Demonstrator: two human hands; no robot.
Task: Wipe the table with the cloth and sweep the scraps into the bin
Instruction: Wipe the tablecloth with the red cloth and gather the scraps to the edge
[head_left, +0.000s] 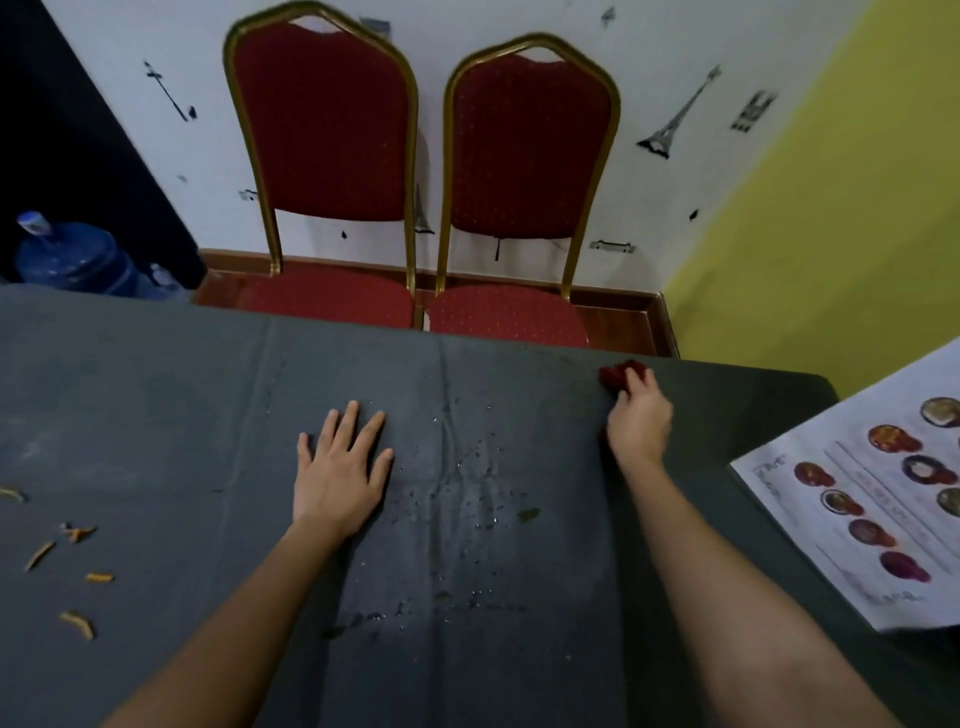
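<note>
Head view, single frame.

1. Bench (156, 405): covered in a dark grey cloth cover, creased lengthwise down the middle. Water droplets (467, 499) lie scattered over the central crease, with a small dark leaf scrap (528, 514) just right of them.

2. Right hand (639, 421): reached to the far edge of the bench, fingers (641, 382) curled shut around a bunched dark red cloth (618, 375). The cloth presses on the bench at the far edge; a bit of red also shows under the heel of the hand. Judged: placed far so a wiping stroke can be drawn back toward the person across the wet patch.

3. Left hand (340, 467): flat on the bench, palm down, fingers spread and holding nothing. It sits just left of the droplets. Judged: it braces the body and pins the cover so it does not drag under the wipe.

4. Orange peel scraps (62, 561): several curled strips, loose on the near left of the bench, well apart from both hands. Not yet gathered.

5. Bin: not in view; its location cannot be told.

6. Laminated picture menu (857, 499): lies at the right end of the bench, clear of the wet area.

7. Two red padded chairs with gold frames (524, 156): side by side beyond the far edge, backs to a white wall.

8. Blue water jug (72, 254): on the floor, far left.
</note>
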